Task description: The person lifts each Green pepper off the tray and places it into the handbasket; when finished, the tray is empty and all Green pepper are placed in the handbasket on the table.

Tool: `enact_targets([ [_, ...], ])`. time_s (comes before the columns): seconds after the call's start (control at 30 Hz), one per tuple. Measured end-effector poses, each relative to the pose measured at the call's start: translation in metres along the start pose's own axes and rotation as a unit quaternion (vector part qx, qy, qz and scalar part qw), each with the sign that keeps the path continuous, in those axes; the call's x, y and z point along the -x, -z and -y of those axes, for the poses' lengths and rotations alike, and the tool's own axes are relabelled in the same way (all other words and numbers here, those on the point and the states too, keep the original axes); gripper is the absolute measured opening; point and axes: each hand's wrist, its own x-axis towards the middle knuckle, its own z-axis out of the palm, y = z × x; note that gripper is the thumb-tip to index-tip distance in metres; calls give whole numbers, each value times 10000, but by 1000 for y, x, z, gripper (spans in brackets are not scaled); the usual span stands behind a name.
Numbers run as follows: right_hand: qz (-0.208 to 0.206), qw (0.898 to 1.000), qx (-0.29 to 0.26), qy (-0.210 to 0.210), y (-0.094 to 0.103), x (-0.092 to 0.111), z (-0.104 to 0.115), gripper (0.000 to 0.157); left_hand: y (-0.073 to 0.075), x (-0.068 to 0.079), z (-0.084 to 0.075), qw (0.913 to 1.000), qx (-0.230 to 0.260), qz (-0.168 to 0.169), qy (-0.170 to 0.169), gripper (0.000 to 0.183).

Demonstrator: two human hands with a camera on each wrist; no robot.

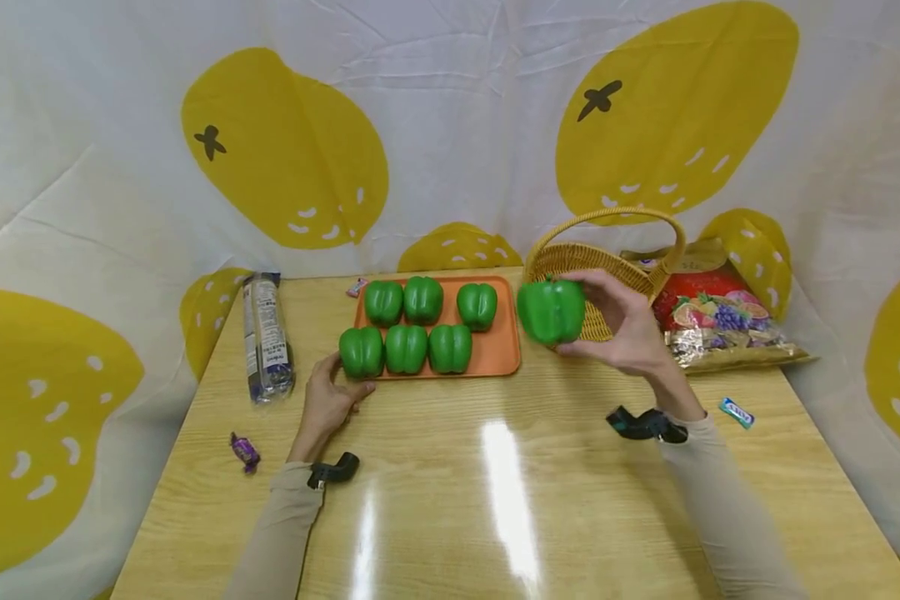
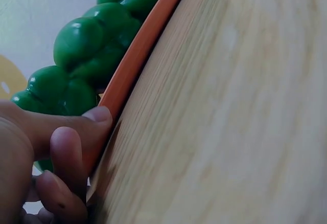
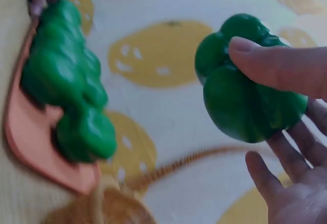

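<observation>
My right hand (image 1: 630, 329) holds a green bell pepper (image 1: 551, 311) in the air, between the orange tray (image 1: 502, 360) and the wicker basket (image 1: 570, 260). In the right wrist view the thumb presses on one side of this bell pepper (image 3: 245, 101), with the fingers round the other. At the tray's near left corner, my left hand (image 1: 328, 408) grips the edge. Its thumb lies on the tray's rim (image 2: 125, 78) in the left wrist view, the other fingers curled below. Several more green bell peppers (image 1: 407, 348) stand on the tray in two rows.
Behind the basket, a red and gold candy bag (image 1: 723, 312) leans at the right. A dark clear-wrapped packet (image 1: 267, 337) lies left of the tray. Small wrapped candies are scattered: a purple one (image 1: 245, 452), a blue one (image 1: 737, 412) and a pink one (image 1: 357, 287). A lemon-print cloth hangs behind.
</observation>
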Motion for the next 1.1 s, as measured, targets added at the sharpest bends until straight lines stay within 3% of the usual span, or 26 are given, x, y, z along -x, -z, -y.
enact_targets([
  [0.13,-321,9957,-669,-552,40,-14,-28,88,4,-4,0,9991,-350,-244,-68,83],
  [0.27,-462,9892,-558,-1275,67,-25,-60,88,6,-9,1,9988,-404,-254,-146,80],
  [0.4,-479,9803,-321,-1892,82,-36,-80,88,5,-10,1,9992,-338,-149,-173,80],
  [0.57,-214,9674,169,-2518,89,-49,-96,90,5,-10,0,9999,-91,-68,-57,81],
  [0.8,-25,9391,556,-3392,93,-51,-121,91,4,-9,-1,10000,-2,-48,18,80],
  [0.97,356,9253,840,-3681,88,-47,-123,89,0,-6,3,9999,72,-41,84,80],
  [1.1,518,9222,912,-3723,83,-47,-125,87,0,-5,3,9999,87,-68,62,77],
])
